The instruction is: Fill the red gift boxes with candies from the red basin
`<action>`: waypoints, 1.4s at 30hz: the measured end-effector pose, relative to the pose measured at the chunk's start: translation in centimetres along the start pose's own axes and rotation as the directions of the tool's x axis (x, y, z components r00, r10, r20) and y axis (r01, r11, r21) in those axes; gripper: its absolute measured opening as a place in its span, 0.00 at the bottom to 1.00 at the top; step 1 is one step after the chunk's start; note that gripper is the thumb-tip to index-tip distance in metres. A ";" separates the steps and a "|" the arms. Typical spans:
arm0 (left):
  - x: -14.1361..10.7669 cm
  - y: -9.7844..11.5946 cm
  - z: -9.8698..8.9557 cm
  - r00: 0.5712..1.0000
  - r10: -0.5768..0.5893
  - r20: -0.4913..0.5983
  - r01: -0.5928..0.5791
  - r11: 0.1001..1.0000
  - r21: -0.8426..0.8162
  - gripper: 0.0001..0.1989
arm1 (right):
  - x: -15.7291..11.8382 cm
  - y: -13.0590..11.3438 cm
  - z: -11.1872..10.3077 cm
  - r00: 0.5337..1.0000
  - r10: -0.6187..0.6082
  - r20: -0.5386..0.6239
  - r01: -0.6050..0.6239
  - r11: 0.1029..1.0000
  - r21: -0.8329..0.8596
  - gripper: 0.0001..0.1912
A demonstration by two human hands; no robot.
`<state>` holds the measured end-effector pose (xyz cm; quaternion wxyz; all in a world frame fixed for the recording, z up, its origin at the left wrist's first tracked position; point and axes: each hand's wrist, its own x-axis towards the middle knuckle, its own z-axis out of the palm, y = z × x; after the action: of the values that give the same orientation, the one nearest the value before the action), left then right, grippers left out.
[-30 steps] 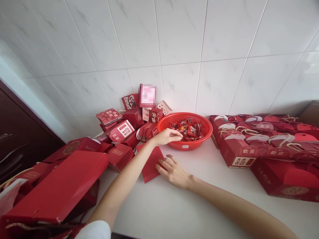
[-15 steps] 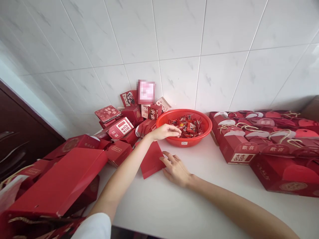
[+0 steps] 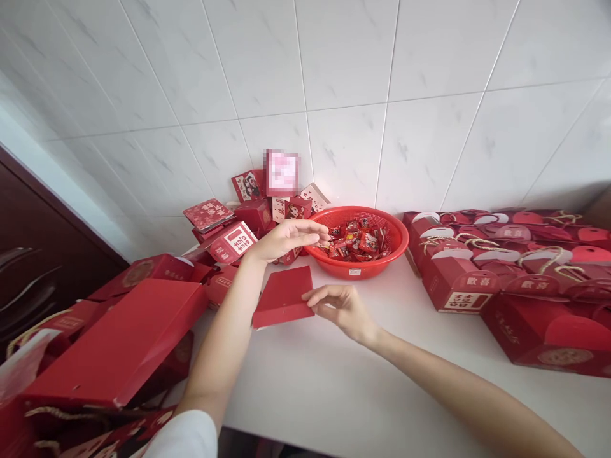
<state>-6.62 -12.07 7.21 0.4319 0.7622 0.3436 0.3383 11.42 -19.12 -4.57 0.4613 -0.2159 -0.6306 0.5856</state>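
Observation:
A flat red box (image 3: 285, 296) lies on the white table in front of me, its top face plain and a flap folded along the near edge. My right hand (image 3: 342, 308) grips its right-hand corner between thumb and fingers. Above the box, my left hand (image 3: 292, 240) hovers with fingers stretched out, holding nothing. Its fingertips are at the left rim of a red plastic basket (image 3: 356, 272). Inside the basket lie several red-wrapped sweets (image 3: 365, 242).
Rows of red gift boxes (image 3: 463, 280) with cord handles stand at the right. More red boxes (image 3: 224, 242) are heaped at the back left, and a large red box (image 3: 119, 337) sits near left. A tiled wall (image 3: 344, 76) closes off the back of the table (image 3: 382, 388).
The red box has turned and now lies squarer to me, its near flap folded down. My left hand has drawn back leftward from over the basket. My right hand has shifted slightly up.

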 end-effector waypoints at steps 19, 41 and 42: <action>-1.4 3.2 1.6 0.975 -0.158 0.155 0.057 0.856 0.514 0.16 | 1.3 -7.0 -6.4 0.945 -0.042 -0.324 -0.037 0.971 -0.234 0.19; -0.1 0.8 0.9 0.902 -0.242 0.357 0.117 0.935 0.336 0.15 | 1.1 -7.8 -7.6 0.992 0.107 -0.071 -0.128 0.785 -0.606 0.18; -0.1 0.8 0.9 0.893 -0.255 0.370 0.132 0.936 0.326 0.15 | 0.9 -8.1 -7.5 0.991 0.119 -0.060 -0.130 0.761 -0.636 0.18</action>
<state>-5.79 -12.87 7.59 0.4082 0.8326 0.3673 0.0726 19.37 -16.12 2.48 0.3257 -0.4057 -0.7725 0.3642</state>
